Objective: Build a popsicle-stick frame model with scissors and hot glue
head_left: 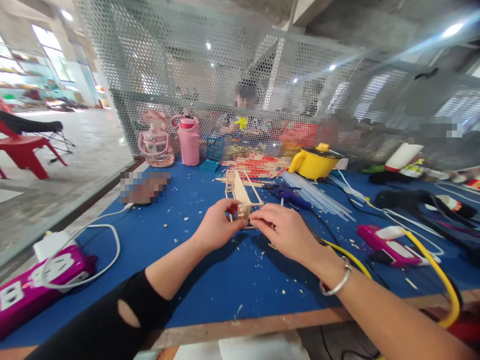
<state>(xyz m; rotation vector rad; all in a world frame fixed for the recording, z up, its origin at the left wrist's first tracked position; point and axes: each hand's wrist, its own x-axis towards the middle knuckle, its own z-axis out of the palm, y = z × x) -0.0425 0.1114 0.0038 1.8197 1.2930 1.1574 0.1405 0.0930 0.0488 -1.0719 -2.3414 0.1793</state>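
Observation:
Between my two hands, above the middle of the blue tabletop, is a small pale wooden stick model with a flat panel and thin bars. My left hand grips its near left side, thumb and fingers closed on it. At the near right corner, the fingertips of my right hand are pinched together against the frame. Whether a small piece lies in that pinch is hidden. A blue glue gun lies just beyond my right hand, beside clear glue sticks.
Red-tipped wooden sticks are heaped behind the model. At the back stand a pink bottle, a clear pink jug and a yellow pot. Purple power strips and cables flank both sides. Behind a perforated metal screen sits another person.

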